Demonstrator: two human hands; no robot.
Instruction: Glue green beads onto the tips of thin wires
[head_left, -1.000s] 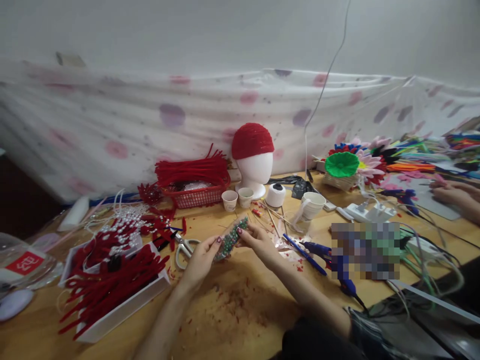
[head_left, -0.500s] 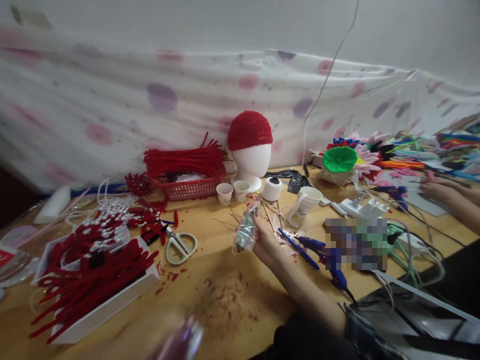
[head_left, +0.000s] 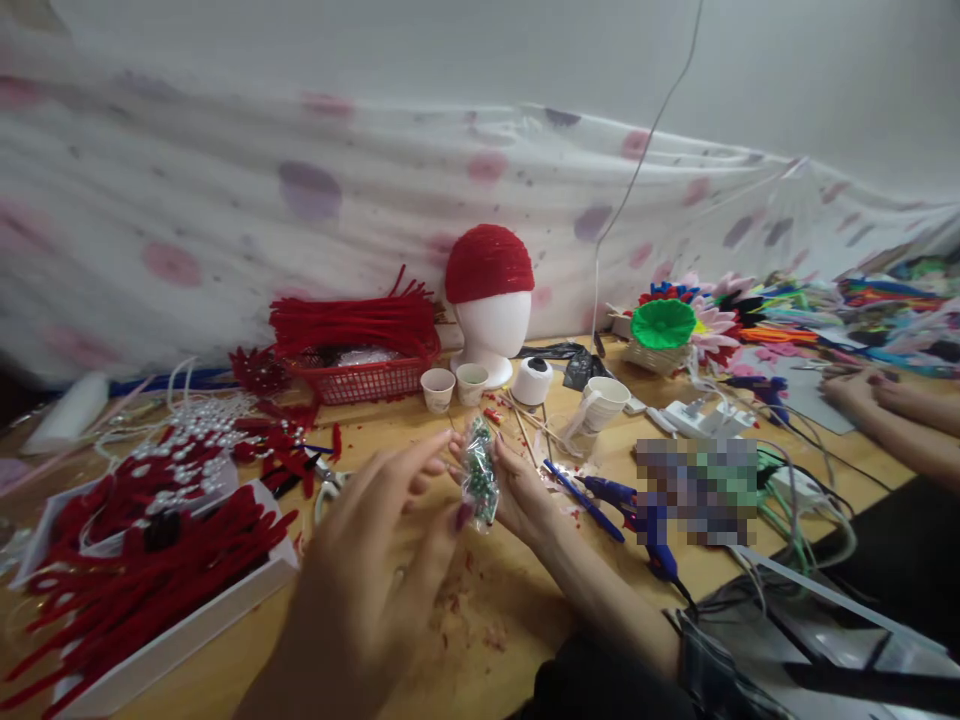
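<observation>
A small clear plastic bag of green pieces (head_left: pixel 481 468) is held up over the table in my right hand (head_left: pixel 525 495), whose fingers are closed on its right side. What the green pieces are, I cannot make out. My left hand (head_left: pixel 375 560) is at the bag's left side, with thumb and fingers apart. Its fingertips are close to the bag, and contact is unclear. Partly hidden behind my left hand are scissors (head_left: pixel 327 490) with pale handles. To the right of my right hand lie a blue pen-like stick (head_left: pixel 585 500) and a blue glue gun (head_left: pixel 658 540).
A white box (head_left: pixel 187 640) of red fuzzy stems and bead strings stands left. Behind are a red basket (head_left: pixel 367 382), a white foam head (head_left: pixel 491 330) with a red cap, paper cups (head_left: pixel 437 390) and a thread spool (head_left: pixel 532 382). Another person's hands (head_left: pixel 862 390) are at right.
My left hand has come up from the bottom edge to the bag, its fingers spread. My right hand still holds the bag. The view has shifted slightly.
</observation>
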